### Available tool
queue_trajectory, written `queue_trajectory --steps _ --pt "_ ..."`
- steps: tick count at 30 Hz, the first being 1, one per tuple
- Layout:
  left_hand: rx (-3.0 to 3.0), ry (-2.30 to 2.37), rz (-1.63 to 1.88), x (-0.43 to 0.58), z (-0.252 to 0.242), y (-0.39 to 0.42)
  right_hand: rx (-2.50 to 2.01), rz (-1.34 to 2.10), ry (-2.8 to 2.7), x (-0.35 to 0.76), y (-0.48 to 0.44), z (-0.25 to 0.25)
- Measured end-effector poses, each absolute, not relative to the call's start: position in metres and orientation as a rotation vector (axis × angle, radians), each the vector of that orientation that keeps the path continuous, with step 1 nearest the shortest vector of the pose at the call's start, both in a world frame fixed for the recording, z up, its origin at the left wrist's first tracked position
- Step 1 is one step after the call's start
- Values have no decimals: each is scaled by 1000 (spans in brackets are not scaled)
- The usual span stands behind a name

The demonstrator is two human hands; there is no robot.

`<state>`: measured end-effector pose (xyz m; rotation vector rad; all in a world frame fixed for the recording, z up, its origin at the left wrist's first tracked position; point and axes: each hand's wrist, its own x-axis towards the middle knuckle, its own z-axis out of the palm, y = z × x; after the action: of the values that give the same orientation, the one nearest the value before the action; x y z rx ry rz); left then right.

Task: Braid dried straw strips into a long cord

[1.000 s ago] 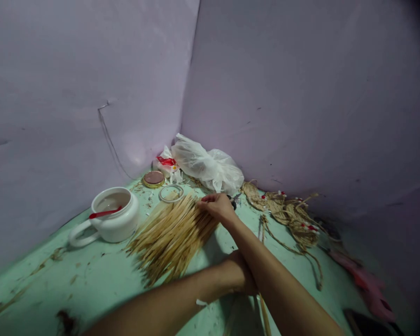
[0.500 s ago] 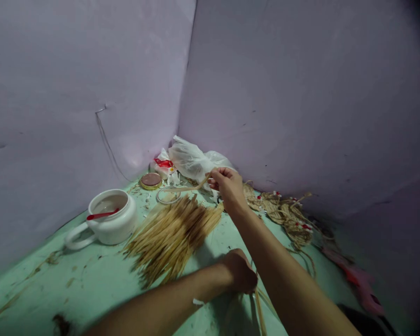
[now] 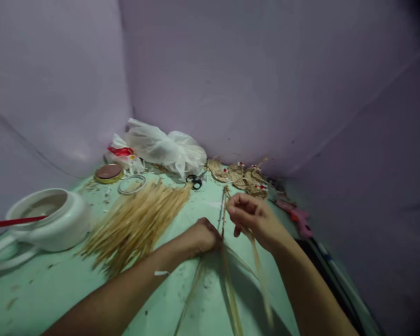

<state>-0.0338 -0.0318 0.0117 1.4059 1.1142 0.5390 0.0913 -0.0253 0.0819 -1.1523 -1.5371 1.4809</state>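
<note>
My left hand is closed round a thin braid of straw-coloured fibre, pressed low over the table. Loose strips fan out from beneath it toward me. Just to its right, my right hand pinches a dried fibre strip that hangs down past the palm, blurred by motion. A bundle of similar dried strips lies spread to the left of my hands. Black-handled scissors lie beyond the bundle's top end.
A white pot-shaped mug with a red-handled utensil stands at left. Behind are a round tin, a ring, a white plastic bag and woven pieces with red-and-white bits. A pink glue gun lies at right.
My right hand has come back from above the bundle with the strip, down beside my left hand. The view has swung right, bringing the scissors and braid into sight.
</note>
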Motion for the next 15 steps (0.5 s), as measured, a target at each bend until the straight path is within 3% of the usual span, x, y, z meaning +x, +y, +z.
queue_trajectory --steps 5,8,15 --pt "1150 1150 370 -36 26 -33 -1430 1483 -1823 143 -50 40" --pt "1142 1151 343 -36 31 -31 -1503 1241 -1899 142 -49 19" --pt "1186 1051 300 -40 24 -25 -1533 1134 -1981 129 -50 5"
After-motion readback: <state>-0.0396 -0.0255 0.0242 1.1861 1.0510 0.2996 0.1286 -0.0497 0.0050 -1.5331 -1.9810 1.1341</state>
